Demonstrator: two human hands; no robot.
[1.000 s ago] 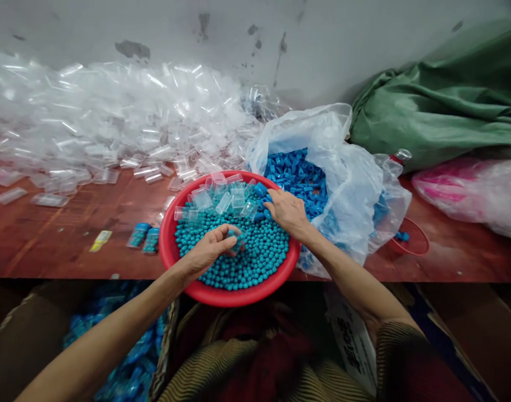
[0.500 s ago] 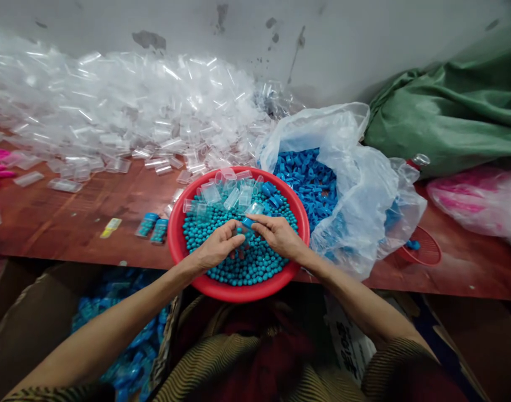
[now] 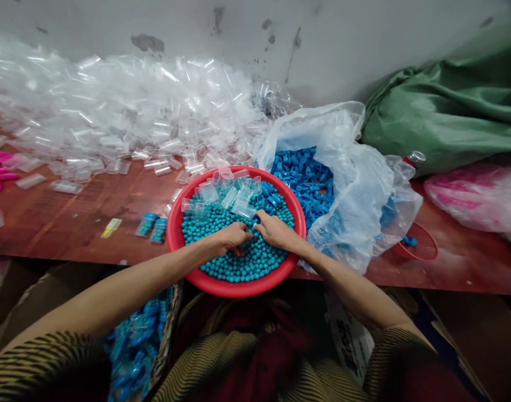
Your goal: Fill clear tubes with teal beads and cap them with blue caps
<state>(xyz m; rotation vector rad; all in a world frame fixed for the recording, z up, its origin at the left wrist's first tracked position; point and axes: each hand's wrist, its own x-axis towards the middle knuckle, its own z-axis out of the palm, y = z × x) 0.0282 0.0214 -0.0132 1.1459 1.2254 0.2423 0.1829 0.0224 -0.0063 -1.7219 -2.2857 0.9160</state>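
A red basin point(image 3: 176, 234) holds turquoise beads point(image 3: 238, 271), with clear plastic tubes point(image 3: 208, 192) and several blue caps point(image 3: 271, 195) lying on top at its far side. My left hand point(image 3: 234, 237) is low over the middle of the beads, fingers curled down; whatever they close on is hidden. Facing it from the right, my right hand point(image 3: 274, 229) pinches a small blue cap point(image 3: 254, 223), mostly covered by the fingers. Two bead-filled tubes with blue caps point(image 3: 158, 230) stand on the table left of the basin.
Loose clear tubes point(image 3: 154, 106) are heaped along the wall. A plastic bag point(image 3: 353, 190) of blue caps touches the basin's right side. Farther right are a red mesh basket point(image 3: 426, 248) and a green sack point(image 3: 439, 117). Below the table's left edge, a carton holds blue pieces point(image 3: 135, 352).
Both hands were close together at the blue cap. My left hand has dropped into the beads, and the right has turned its fingers downward, moving slightly right.
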